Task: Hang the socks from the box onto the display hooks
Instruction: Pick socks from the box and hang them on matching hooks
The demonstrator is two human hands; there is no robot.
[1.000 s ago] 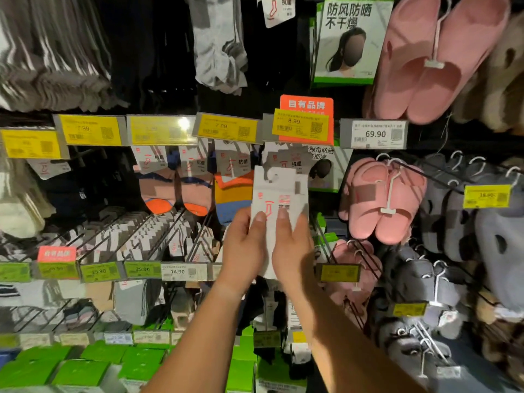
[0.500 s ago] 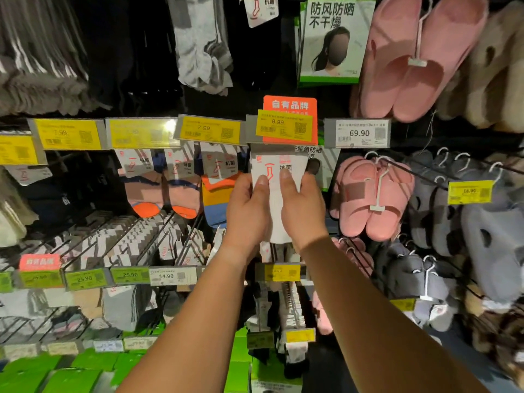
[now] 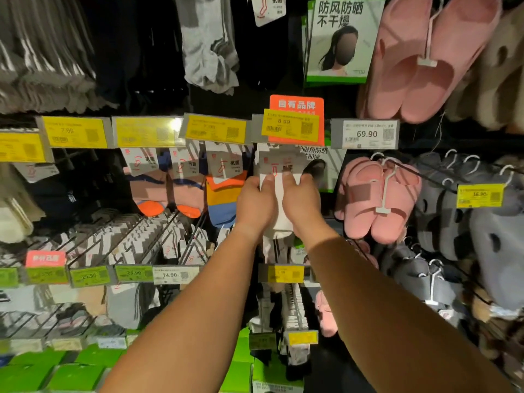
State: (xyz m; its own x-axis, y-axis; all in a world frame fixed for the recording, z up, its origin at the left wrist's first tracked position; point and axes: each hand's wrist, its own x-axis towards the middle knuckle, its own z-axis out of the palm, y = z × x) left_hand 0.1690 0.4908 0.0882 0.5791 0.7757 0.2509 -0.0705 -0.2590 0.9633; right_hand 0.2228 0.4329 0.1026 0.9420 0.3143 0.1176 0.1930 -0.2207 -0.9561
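Both your hands, left hand [image 3: 256, 205] and right hand [image 3: 302, 204], grip the white sock pack [image 3: 279, 177] side by side, its card top right under the yellow 8.99 price tag [image 3: 290, 125].

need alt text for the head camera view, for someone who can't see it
Both hands, left hand and right hand, hold a white sock pack up under a yellow 8.99 price tag on a shop display. Colourful socks hang to the left, pink slippers to the right.
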